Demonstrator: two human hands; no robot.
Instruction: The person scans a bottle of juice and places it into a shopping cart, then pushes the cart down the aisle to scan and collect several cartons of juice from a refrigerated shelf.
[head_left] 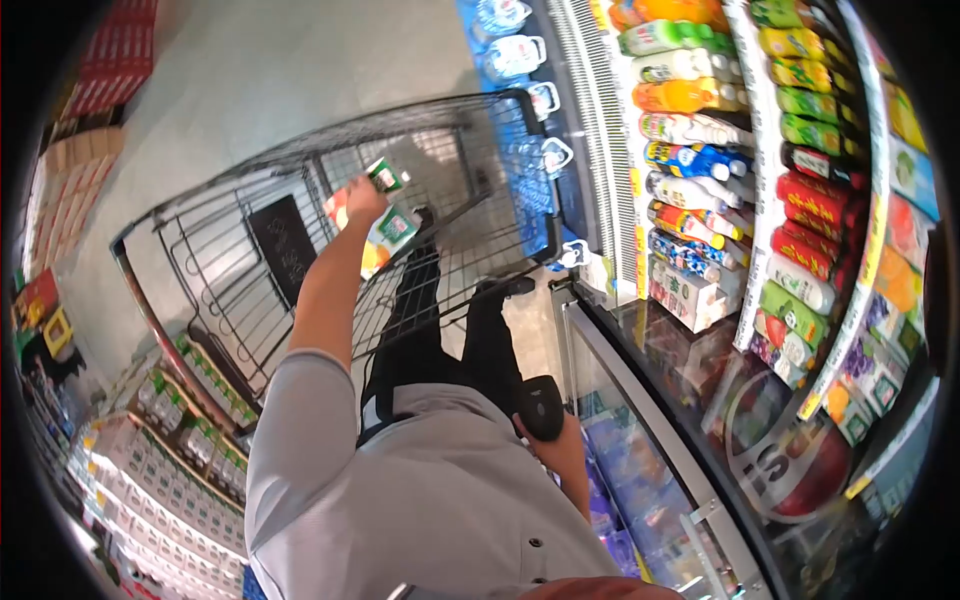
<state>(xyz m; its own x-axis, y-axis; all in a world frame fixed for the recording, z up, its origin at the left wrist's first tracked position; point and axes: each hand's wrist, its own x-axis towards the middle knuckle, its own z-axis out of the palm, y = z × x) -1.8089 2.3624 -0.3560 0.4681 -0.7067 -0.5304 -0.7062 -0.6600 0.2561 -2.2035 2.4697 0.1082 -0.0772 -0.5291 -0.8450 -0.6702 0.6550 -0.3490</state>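
My left hand (363, 200) reaches into a wire shopping cart (300, 165), its fingers closed round a drink carton (386, 176) with a green and white end. Next to it in the cart is a second carton (397, 230), green and white with orange fruit pictures. Low at my right side, my right hand (565, 450) is wrapped round a black handheld device (541, 407) that looks like a barcode scanner. Its rounded head points up and hides part of the fingers.
Shelves of bottled drinks (690, 130) stand to the right, above an open chest cooler (640, 470). Large water jugs (515, 57) line the far side of the cart. Stacked packs (165, 500) and cardboard boxes (75, 185) stand on the left.
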